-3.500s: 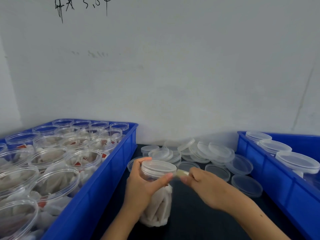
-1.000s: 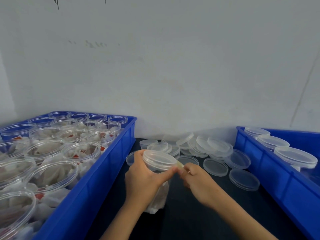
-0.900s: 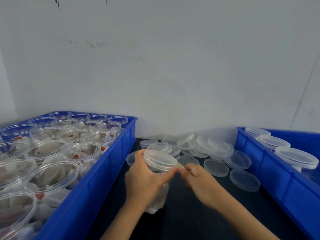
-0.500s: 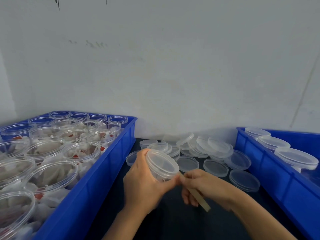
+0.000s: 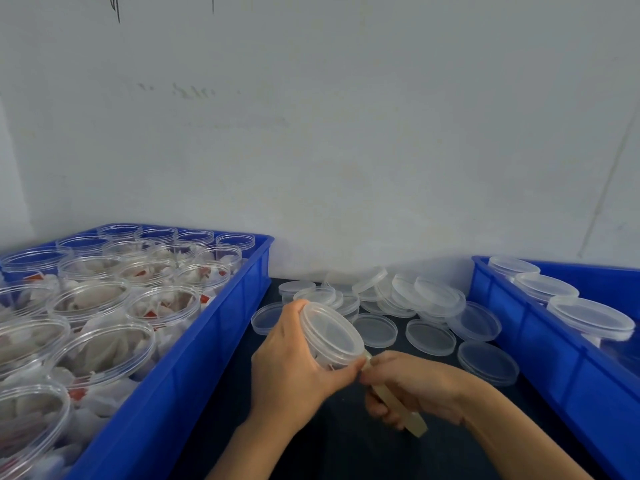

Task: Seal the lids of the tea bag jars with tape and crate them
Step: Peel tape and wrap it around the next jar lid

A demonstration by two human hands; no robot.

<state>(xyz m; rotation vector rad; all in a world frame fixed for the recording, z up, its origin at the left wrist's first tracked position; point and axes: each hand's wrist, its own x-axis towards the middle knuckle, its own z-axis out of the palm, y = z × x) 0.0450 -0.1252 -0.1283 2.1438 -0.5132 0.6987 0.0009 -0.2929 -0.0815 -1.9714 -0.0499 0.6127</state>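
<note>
The jar (image 5: 329,336) was gripped by the left hand (image 5: 291,368) — its body largely hidden; tape (image 5: 398,408) was pinched by the right hand (image 5: 412,389). Wall writing (image 5: 117,5) was cut off, unreadable.

Occlusions and crops, head view.
We can't see the jar (image 5: 323,355) body behind the left hand (image 5: 294,368); the tape strip (image 5: 398,408) runs partly under the right hand (image 5: 412,386); both blue crates, left (image 5: 194,358) and right (image 5: 561,362), are cut off at the frame edges.
</note>
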